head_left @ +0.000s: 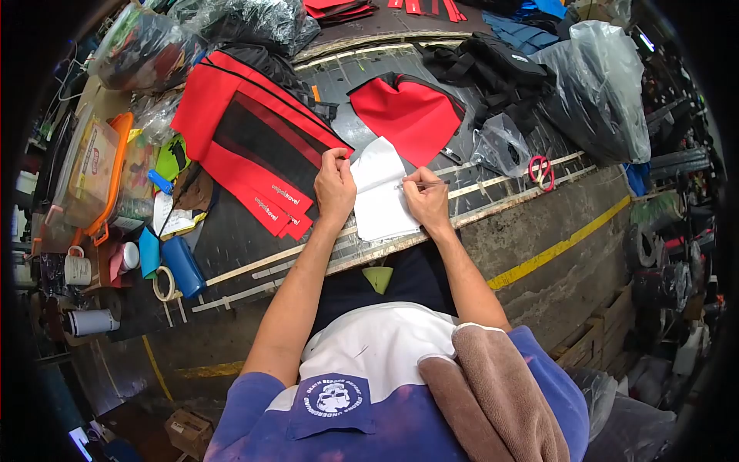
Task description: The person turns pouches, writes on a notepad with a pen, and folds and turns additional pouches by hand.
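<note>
A white notebook [382,208] lies spread with its pages up near the front edge of the table. My left hand [336,189] is at its left edge, fingers bent and closed on that side, beside the corner of a red fabric panel. Closed around a thin pen [425,184], my right hand [428,202] rests on the right side of the page. Any writing is too small to make out. Left of the notebook are red and black fabric panels [202,115] with white lettering. Behind it lies another red fabric piece [408,115] with black edging.
Pink-handled scissors [541,173] lie to the right, near a clear plastic bag [500,146]. Black bags [500,73] are at the back right. On the left stand an orange-rimmed plastic box [115,185], a blue cylindrical case [183,266], a tape roll [164,284] and a mug [78,267].
</note>
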Motion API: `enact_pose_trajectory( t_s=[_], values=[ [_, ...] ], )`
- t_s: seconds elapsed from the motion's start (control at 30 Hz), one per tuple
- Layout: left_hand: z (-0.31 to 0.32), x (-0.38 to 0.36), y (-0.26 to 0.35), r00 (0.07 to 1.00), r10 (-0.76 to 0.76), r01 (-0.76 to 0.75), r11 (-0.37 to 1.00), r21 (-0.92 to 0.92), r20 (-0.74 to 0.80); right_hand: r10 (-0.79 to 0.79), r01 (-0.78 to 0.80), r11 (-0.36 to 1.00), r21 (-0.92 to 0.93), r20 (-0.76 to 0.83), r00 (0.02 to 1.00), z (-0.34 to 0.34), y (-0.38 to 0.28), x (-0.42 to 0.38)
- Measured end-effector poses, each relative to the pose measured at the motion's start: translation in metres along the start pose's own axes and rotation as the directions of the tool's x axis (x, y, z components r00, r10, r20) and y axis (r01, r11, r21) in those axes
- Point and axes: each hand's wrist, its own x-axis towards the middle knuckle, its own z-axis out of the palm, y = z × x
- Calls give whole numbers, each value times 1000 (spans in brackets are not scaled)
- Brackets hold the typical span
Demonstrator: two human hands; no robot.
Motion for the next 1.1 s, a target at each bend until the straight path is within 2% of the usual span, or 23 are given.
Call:
enact_pose_trajectory(
  t_s=[0.13, 0.3, 0.4, 0.53, 0.7, 0.83, 0.97, 1.1],
  values=[
    [0, 0, 1, 1000, -10, 10, 1000, 5, 4, 122, -119, 986, 120, -14, 992, -9, 8, 2],
    [1, -1, 0, 1000, 3, -3, 1000, 6, 6, 68, -66, 992, 107, -21, 997, -15, 15, -11],
    [3, -2, -2, 1000, 16, -16, 1000, -3, 0, 68, -51, 942, 332, -40, 997, -15, 7, -13],
    [2, -2, 0, 1000, 24, -25, 999, -21, -16, 127, -137, 897, 421, 53, 991, -21, 7, -14],
    [2, -4, 1, 1000, 22, -23, 999, -37, -13, 74, -85, 911, 404, 42, 996, -16, 2, -17],
    [1, -4, 0, 999, 49, -50, 998, -28, -20, 114, -79, 894, 441, -53, 992, -14, 2, -14],
    [0, -4, -1, 998, 62, -63, 998, -9, -13, 84, -79, 885, 460, 11, 996, -18, 12, -17],
    [3, -6, 1, 997, 79, -79, 995, 61, 0, 96, -107, 925, 364, 48, 994, -13, -2, -19]
  ],
)
